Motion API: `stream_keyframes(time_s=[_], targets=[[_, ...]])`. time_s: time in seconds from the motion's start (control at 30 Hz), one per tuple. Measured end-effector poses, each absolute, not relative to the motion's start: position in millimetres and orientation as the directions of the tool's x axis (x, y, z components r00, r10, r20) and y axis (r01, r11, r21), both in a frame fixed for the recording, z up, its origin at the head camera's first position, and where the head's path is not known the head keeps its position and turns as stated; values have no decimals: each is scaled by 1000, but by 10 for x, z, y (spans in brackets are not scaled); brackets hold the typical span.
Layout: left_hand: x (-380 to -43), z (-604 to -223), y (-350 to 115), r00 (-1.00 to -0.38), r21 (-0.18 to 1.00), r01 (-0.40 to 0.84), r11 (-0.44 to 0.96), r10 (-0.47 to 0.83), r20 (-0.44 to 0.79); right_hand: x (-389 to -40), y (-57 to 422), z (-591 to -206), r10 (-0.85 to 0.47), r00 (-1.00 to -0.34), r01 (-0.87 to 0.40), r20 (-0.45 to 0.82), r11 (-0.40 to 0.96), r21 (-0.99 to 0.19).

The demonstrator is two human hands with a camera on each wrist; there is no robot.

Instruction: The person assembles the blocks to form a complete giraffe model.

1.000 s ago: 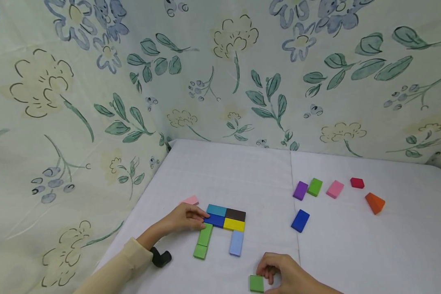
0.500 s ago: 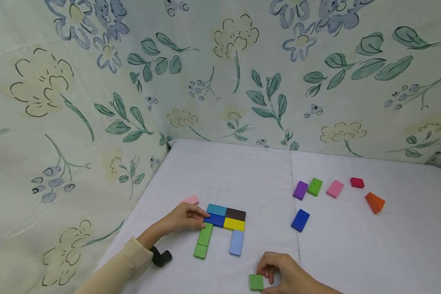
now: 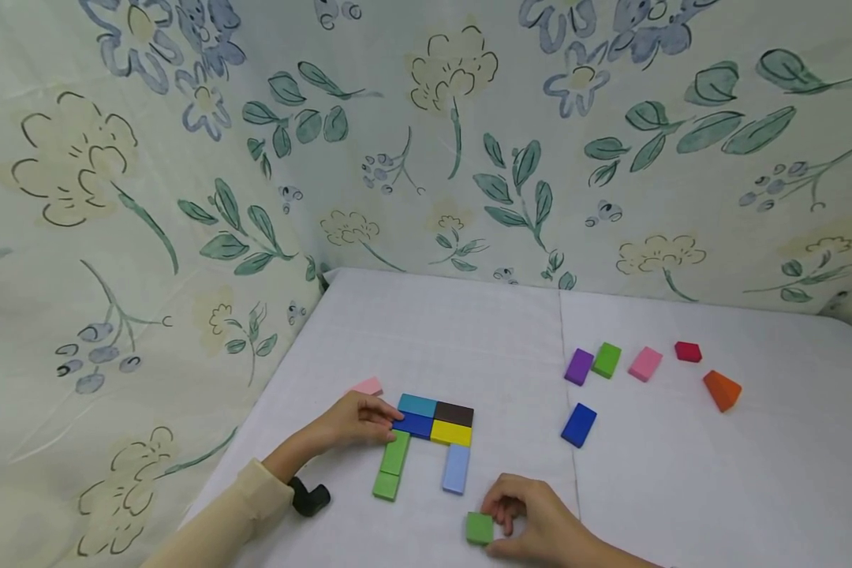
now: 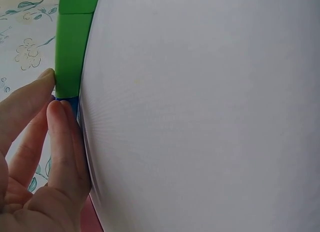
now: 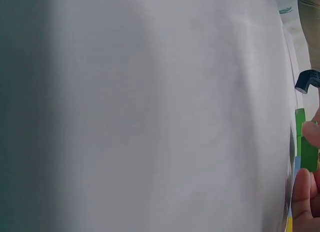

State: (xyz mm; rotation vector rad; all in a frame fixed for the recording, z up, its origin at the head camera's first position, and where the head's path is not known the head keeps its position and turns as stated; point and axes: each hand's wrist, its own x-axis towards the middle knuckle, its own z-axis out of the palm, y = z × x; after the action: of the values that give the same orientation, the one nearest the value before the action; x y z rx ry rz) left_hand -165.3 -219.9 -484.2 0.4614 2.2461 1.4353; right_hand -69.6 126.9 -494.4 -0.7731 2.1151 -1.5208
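Note:
My left hand (image 3: pixel 355 420) rests at the left end of a dark blue block (image 3: pixel 413 426), its fingertips at the corner where a long green block (image 3: pixel 396 452) meets it. In the left wrist view, the thumb touches that green block's side (image 4: pixel 70 56). A teal, a dark brown (image 3: pixel 454 413) and a yellow block (image 3: pixel 450 432) lie flush with the blue one. Below hang a small green block (image 3: pixel 386 486) and a light blue block (image 3: pixel 456 468), like two legs. My right hand (image 3: pixel 536 517) pinches a square green block (image 3: pixel 479 528) between thumb and fingers, right of these legs.
Loose blocks lie at the right: purple (image 3: pixel 579 368), green (image 3: pixel 607 360), pink (image 3: pixel 645 364), red (image 3: pixel 688 352), orange (image 3: pixel 722 391) and blue (image 3: pixel 578 425). A light pink block (image 3: pixel 369 386) is partly behind my left hand. A black device (image 3: pixel 310 498) sits at my left wrist.
My right hand has moved a little forward and left with the square green block, toward the light blue block. My left hand and the arranged blocks have stayed put.

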Motion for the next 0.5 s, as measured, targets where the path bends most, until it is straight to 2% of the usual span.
stream_keyframes(time_s=[0.2, 0.5], targets=[[-1662, -4840, -2201, -849, 912, 53, 407, 499, -174, -719, 1144, -4891, -608, -793, -138, -50, 258, -956], [-1666, -4843, -2197, -848, 913, 55, 405, 501, -171, -752, 1013, -4934, -582, -813, -168, -15, 260, -951]])
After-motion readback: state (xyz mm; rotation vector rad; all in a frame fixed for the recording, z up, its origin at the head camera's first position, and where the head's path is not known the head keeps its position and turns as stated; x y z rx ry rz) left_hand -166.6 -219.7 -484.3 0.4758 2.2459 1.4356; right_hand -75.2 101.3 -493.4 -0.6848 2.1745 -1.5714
